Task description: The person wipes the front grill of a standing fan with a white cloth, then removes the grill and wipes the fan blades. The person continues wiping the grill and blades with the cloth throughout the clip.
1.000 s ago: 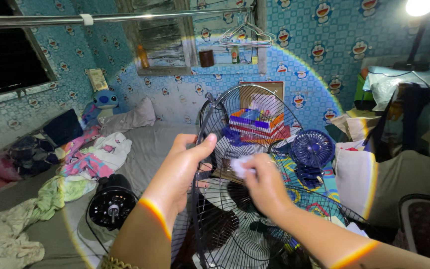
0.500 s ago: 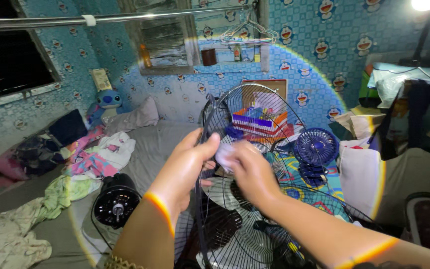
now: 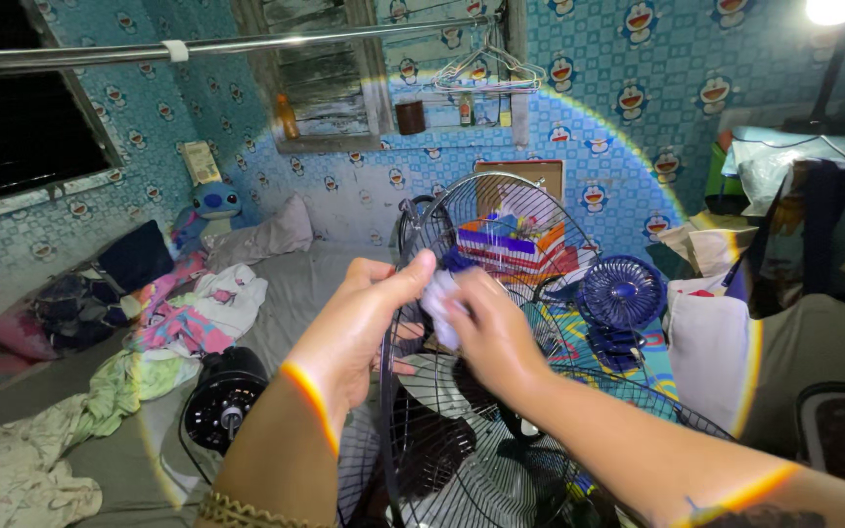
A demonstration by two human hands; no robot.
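My left hand point(image 3: 359, 313) grips the rim of a round black wire fan grille point(image 3: 501, 210) and holds it upright in front of me. My right hand point(image 3: 491, 328) presses a small pale cloth point(image 3: 439, 298) against the grille's wires, close to the left fingers. A second wire grille point(image 3: 638, 401) lies flat below my arms, with dark fan blades point(image 3: 432, 450) under it.
A black fan motor housing point(image 3: 222, 396) sits on the grey mattress at the left among loose clothes point(image 3: 183, 328). A small blue fan point(image 3: 623, 293) and a striped box point(image 3: 511, 244) stand behind the grille. A metal rail point(image 3: 198, 46) crosses overhead.
My right hand with the cloth has slid up and left along the grille until it meets my left fingers. The view has shifted slightly downward.
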